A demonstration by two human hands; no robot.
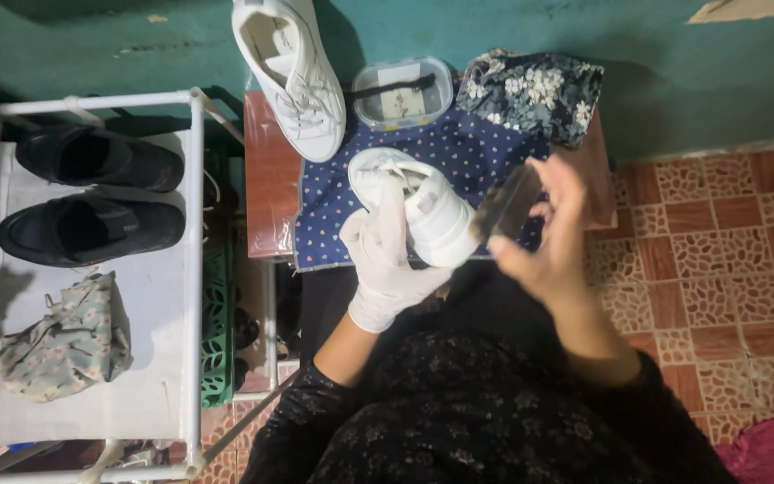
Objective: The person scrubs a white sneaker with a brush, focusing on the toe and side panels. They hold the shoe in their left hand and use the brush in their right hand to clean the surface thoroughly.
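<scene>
Two hands work over a small table draped in a dotted blue cloth (477, 152): the gloved left hand (385, 260) clasps a small white sneaker (423, 211), seemingly to steady it, its long axis slanting from far left to near right. The bare right hand (553, 237) grips a dark brush (505, 206) against the shoe's near-right end. A second white sneaker (293, 72) lies beyond.
</scene>
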